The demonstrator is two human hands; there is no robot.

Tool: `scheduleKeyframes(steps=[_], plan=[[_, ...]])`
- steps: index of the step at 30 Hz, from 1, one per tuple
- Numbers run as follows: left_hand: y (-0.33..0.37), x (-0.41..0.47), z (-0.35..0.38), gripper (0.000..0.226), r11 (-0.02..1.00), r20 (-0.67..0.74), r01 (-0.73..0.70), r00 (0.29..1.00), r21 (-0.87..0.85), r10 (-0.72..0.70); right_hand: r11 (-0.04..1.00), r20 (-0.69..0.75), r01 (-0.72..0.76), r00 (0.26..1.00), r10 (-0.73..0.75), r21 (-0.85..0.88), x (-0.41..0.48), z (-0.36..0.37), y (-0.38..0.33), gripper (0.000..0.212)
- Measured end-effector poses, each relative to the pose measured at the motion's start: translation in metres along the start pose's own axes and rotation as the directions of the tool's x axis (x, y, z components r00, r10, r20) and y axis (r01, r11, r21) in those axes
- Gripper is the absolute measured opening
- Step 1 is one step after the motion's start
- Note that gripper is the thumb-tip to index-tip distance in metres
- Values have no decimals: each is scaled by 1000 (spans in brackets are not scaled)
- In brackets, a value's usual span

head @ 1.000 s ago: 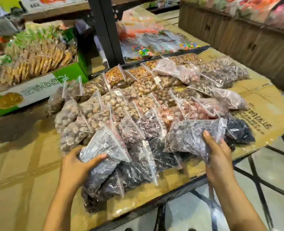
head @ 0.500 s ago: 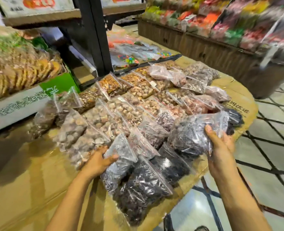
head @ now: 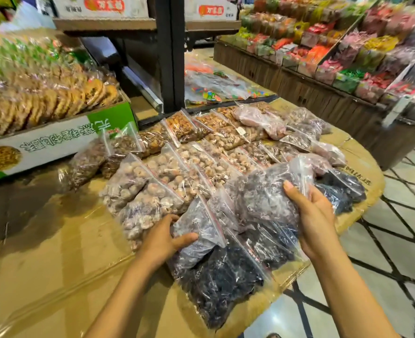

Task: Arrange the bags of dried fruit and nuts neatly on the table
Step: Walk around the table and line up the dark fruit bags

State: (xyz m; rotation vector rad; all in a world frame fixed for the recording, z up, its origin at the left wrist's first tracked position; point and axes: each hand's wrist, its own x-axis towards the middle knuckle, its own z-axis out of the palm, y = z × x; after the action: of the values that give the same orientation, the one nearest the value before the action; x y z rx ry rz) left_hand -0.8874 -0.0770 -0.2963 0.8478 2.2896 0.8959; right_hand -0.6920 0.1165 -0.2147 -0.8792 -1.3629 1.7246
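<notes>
Several clear zip bags of dried fruit and nuts lie in slanted rows on the cardboard-covered table [head: 43,276]. My left hand [head: 163,237] grips a bag of dark dried fruit [head: 196,230] at the near end of the rows, thumb on top. My right hand [head: 313,215] holds a larger bag of greyish-purple dried fruit [head: 262,193], lifted a little above the other bags. A bag of black dried fruit [head: 223,284] lies nearest the table's front edge. Pale round nut bags [head: 138,181] sit to the left, and brown nut bags [head: 184,128] lie further back.
A green and white carton [head: 62,140] of packed biscuits stands at the back left. A black shelf post [head: 171,54] rises behind the bags. Wooden display bins [head: 323,57] of coloured sweets run along the right. Tiled floor [head: 396,240] lies past the table's rounded edge.
My head has risen and turned right, showing more of the shop. My left hand closed further round the dark bag. The bag in my right hand shifted slightly left over the rows.
</notes>
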Motion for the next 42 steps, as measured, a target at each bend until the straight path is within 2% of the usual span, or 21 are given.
scheduleKeyframes(steps=[3, 5, 7, 9, 11, 12, 14, 16, 19, 22, 23, 25, 27, 29, 30, 32, 34, 36, 38, 40, 42], plan=[[6, -19, 0, 79, 966, -222, -71, 975, -247, 15, 998, 154, -40, 987, 46, -40, -10, 12, -17, 87], [14, -31, -3, 80, 857, -289, -121, 957, -501, -33, 997, 308, -79, 948, 78, -9, -15, 20, -20, 62], [22, -45, -7, 83, 689, -189, -105, 981, -717, -47, 983, 431, -176, 892, 137, 54, -23, 33, -17, 53], [29, -59, -7, 74, 449, 26, 19, 1000, -893, 9, 965, 494, -256, 846, 200, 49, -31, 48, -7, 48], [30, -70, -4, 68, 218, 154, 139, 987, -966, 53, 968, 518, -242, 822, 237, -59, -39, 62, 5, 26], [30, -75, -3, 76, 174, 161, 150, 986, -973, 50, 971, 522, -199, 818, 239, -134, -42, 66, 11, 15], [21, -81, 1, 90, 177, 104, 114, 992, -978, -66, 953, 550, -74, 803, 232, -294, -47, 73, 20, 8], [7, -87, 2, 75, 180, 67, 107, 975, -978, -213, 897, 553, 5, 789, 268, -441, -46, 73, 33, 17], [-20, -93, -2, 69, 237, 33, 104, 958, -966, -284, 818, 459, 106, 864, 206, -566, -39, 75, 45, 30], [-40, -94, -12, 44, 396, 26, 172, 937, -902, -349, 588, 336, 240, 940, 58, -772, -31, 79, 56, 43], [-48, -90, -11, 46, 468, -7, 205, 912, -860, -411, 537, 337, 253, 939, 62, -805, -31, 81, 60, 39], [-60, -84, -6, 77, 663, -132, 265, 865, -700, -485, 479, 379, 293, 921, 92, -828, -31, 83, 71, 21], [-67, -82, 3, 78, 799, -268, 240, 856, -551, -442, 470, 391, 309, 916, 86, -827, -32, 83, 79, 19], [-70, -83, 10, 87, 880, -344, 289, 838, -376, -423, 496, 379, 289, 921, 90, -819, -29, 81, 81, 21], [-72, -82, 13, 96, 912, -372, 328, 837, -246, -402, 508, 376, 278, 921, 100, -815, -27, 79, 81, 22], [-74, -81, 16, 99, 923, -500, 384, 798, -6, -335, 523, 386, 278, 916, 108, -806, -26, 77, 82, 24], [-74, -79, 12, 93, 949, -564, 289, 808, 124, -172, 532, 392, 280, 914, 107, -799, -25, 76, 83, 29], [-74, -74, 8, 92, 973, -489, 103, 872, 207, 12, 563, 389, 266, 915, 108, -783, -24, 75, 84, 32], [-71, -66, 2, 102, 949, -260, -37, 958, 314, 124, 575, 394, 263, 912, 115, -775, -23, 75, 84, 32], [-68, -56, -8, 114, 927, -74, -57, 993, 372, 91, 558, 402, 278, 909, 110, -782, -22, 77, 86, 31], [-61, -46, -17, 118, 945, 9, -20, 1000, 327, 18, 516, 412, 306, 905, 103, -800, -22, 80, 88, 29]])
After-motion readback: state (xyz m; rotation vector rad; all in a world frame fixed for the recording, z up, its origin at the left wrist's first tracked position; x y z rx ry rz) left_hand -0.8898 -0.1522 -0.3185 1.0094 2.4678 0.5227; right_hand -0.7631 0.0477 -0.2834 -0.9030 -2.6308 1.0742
